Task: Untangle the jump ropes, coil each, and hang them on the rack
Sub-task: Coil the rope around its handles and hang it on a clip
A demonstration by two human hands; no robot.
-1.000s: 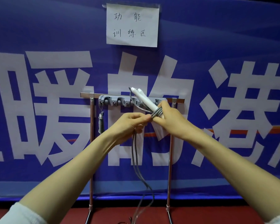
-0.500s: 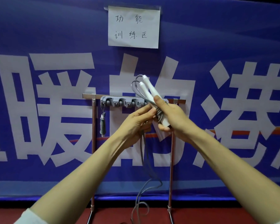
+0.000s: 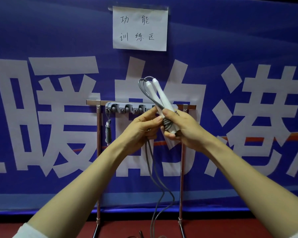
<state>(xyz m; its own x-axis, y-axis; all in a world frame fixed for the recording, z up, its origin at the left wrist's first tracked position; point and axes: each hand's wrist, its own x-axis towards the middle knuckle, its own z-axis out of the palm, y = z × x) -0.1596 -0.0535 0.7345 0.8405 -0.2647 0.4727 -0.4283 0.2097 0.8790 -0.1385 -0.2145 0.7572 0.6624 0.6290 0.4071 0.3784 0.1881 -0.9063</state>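
Observation:
My right hand (image 3: 182, 128) grips the two white handles (image 3: 159, 95) of a jump rope, held side by side and pointing up and left. Several turns of grey cord (image 3: 167, 123) wrap the handles near their lower ends. My left hand (image 3: 144, 128) pinches the grey cord beside the wraps. Two strands of the cord (image 3: 159, 189) hang from my left hand down to the floor. Behind my hands stands the metal rack (image 3: 97, 152) with a grey hook strip (image 3: 126, 108). A coiled jump rope (image 3: 108, 130) hangs from the strip's left hook.
A blue banner (image 3: 41, 40) with large white characters covers the wall behind the rack. A white paper sign (image 3: 139, 28) is taped above. The floor (image 3: 58, 229) is dark red, with some dark cord (image 3: 136, 236) lying at the bottom edge.
The handles have swung upright from a flatter tilt. More cord is wound around their lower ends, and the hanging strands have shortened and shifted.

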